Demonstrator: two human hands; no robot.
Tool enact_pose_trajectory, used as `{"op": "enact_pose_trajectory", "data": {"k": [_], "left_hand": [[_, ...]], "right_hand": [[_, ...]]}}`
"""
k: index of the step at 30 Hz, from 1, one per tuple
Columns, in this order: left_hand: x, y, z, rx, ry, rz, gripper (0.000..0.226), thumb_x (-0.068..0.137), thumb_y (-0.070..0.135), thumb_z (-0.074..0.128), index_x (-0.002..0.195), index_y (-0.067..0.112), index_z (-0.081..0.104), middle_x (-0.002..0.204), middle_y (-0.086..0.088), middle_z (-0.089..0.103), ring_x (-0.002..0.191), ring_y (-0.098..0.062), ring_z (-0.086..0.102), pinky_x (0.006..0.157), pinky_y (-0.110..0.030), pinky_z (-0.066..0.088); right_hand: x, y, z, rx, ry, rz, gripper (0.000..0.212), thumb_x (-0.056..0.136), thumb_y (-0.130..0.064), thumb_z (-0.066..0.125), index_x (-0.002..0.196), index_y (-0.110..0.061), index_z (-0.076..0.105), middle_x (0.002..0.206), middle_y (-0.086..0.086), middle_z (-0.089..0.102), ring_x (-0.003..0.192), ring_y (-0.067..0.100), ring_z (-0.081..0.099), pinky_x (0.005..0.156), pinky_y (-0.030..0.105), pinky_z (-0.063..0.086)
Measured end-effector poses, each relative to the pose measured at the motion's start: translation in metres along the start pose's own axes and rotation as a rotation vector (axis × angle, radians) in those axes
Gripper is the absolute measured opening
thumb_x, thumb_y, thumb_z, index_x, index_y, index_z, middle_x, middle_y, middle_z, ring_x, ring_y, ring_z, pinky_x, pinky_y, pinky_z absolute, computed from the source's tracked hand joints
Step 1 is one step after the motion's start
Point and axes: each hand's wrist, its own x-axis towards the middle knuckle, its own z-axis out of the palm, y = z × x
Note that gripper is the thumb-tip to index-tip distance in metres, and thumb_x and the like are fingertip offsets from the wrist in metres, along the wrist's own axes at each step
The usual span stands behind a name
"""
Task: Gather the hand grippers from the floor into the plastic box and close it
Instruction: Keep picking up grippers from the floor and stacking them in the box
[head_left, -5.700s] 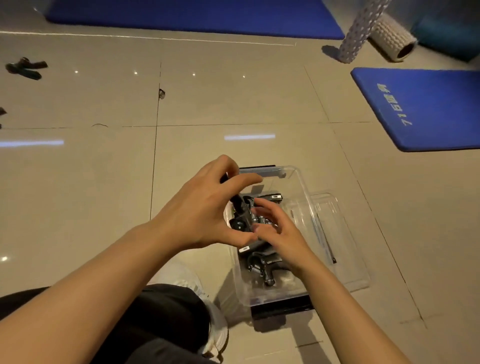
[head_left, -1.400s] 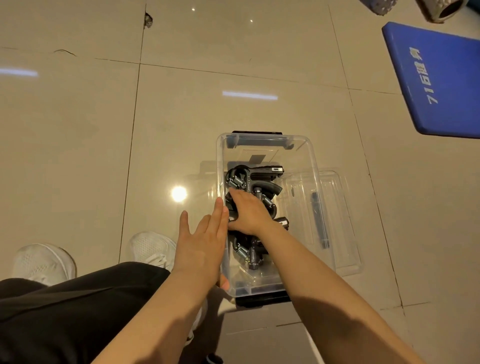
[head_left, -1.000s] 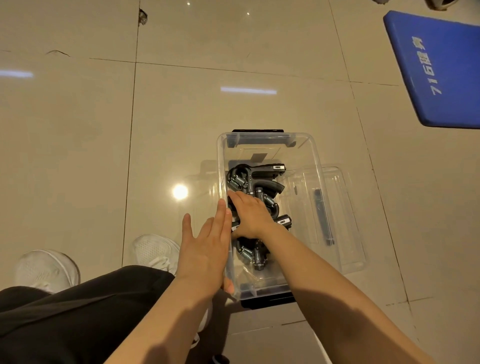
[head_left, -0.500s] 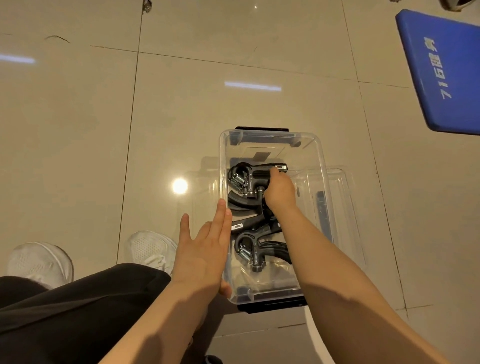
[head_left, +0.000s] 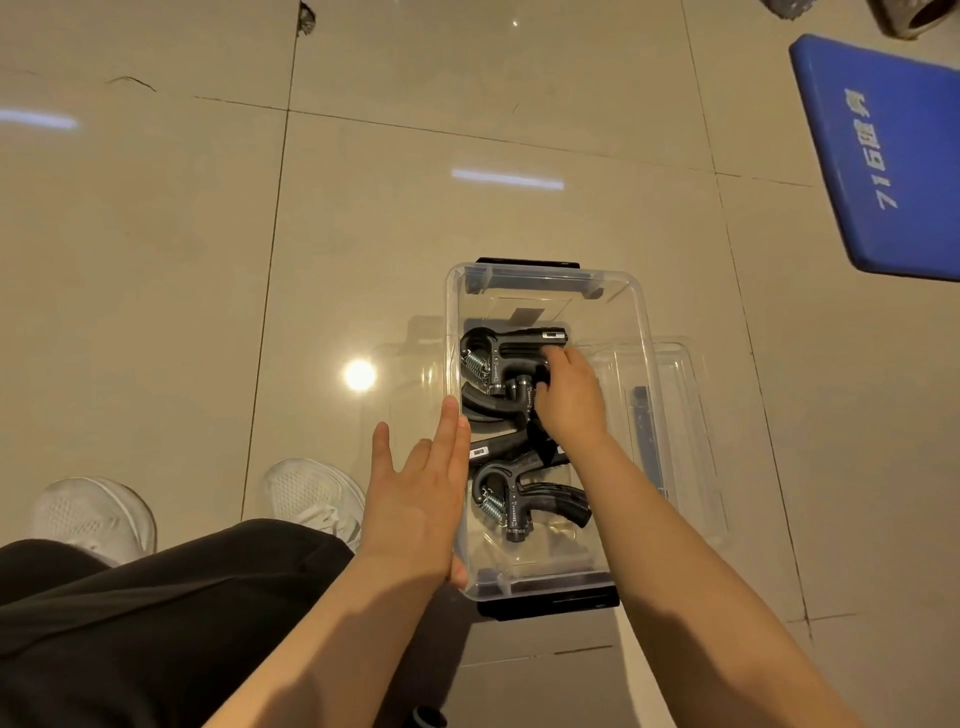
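The clear plastic box (head_left: 550, 291) stands on the tiled floor (head_left: 208, 260) just in front of the person, with its long axis pointing away from them. The left hand (head_left: 415, 499) lies flat against the outside of the left wall, fingers straight and released. I judge it is there to keep the light box from sliding while the other hand works inside.

The right hand (head_left: 569, 395) is down in the box, its fingers curled on the far hand gripper (head_left: 498, 353), probably to settle it so the pile lies low enough for closing. This gripper lies with its spring at the left and its handles pointing to the right, across the box. The near hand gripper (head_left: 519, 499) lies the same way, handles to the right. Between them more black handles are crossed, and I cannot count them.

The transparent lid (head_left: 685, 415) lies flat on the floor, just beside the right wall, so the closing is not yet done.
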Motion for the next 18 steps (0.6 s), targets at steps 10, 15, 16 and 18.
{"op": "enact_pose_trajectory", "data": {"k": [10, 15, 16, 18], "left_hand": [[-0.015, -0.002, -0.011, 0.041, 0.132, -0.002, 0.110, 0.073, 0.058, 0.067, 0.149, 0.017, -0.001, 0.158, -0.008, -0.001, 0.142, -0.024, 0.015, 0.112, -0.055, -0.001], [-0.046, -0.004, -0.020, -0.001, 0.253, 0.007, 0.074, 0.084, 0.049, 0.061, 0.144, 0.023, 0.026, 0.150, -0.004, 0.029, 0.135, -0.023, 0.031, 0.112, -0.048, 0.014], [-0.053, -0.004, -0.024, -0.003, 0.276, 0.017, 0.068, 0.085, 0.048, 0.059, 0.141, 0.023, 0.032, 0.146, -0.002, 0.035, 0.131, -0.023, 0.037, 0.111, -0.046, 0.018], [-0.067, -0.007, -0.031, 0.012, 0.350, 0.039, 0.060, 0.086, 0.047, 0.057, 0.138, 0.023, 0.037, 0.140, -0.001, 0.042, 0.125, -0.023, 0.043, 0.108, -0.043, 0.025]], "right_hand": [[-0.126, -0.017, -0.047, 0.254, -0.017, 0.009, 0.025, 0.090, -0.015, 0.058, 0.115, -0.017, 0.061, 0.121, -0.006, 0.049, 0.098, 0.003, 0.045, 0.078, 0.009, 0.032], [-0.162, -0.012, -0.071, 0.258, 0.043, -0.006, 0.023, 0.088, -0.016, 0.061, 0.110, -0.016, 0.064, 0.118, -0.006, 0.054, 0.102, 0.007, 0.050, 0.084, 0.015, 0.034], [-0.168, -0.010, -0.077, 0.260, 0.056, -0.006, 0.023, 0.088, -0.015, 0.061, 0.110, -0.016, 0.064, 0.117, -0.006, 0.055, 0.103, 0.008, 0.050, 0.084, 0.016, 0.034], [-0.180, -0.007, -0.090, 0.274, 0.094, -0.002, 0.024, 0.087, -0.016, 0.061, 0.111, -0.016, 0.063, 0.117, -0.006, 0.056, 0.106, 0.010, 0.052, 0.085, 0.017, 0.034]]}}
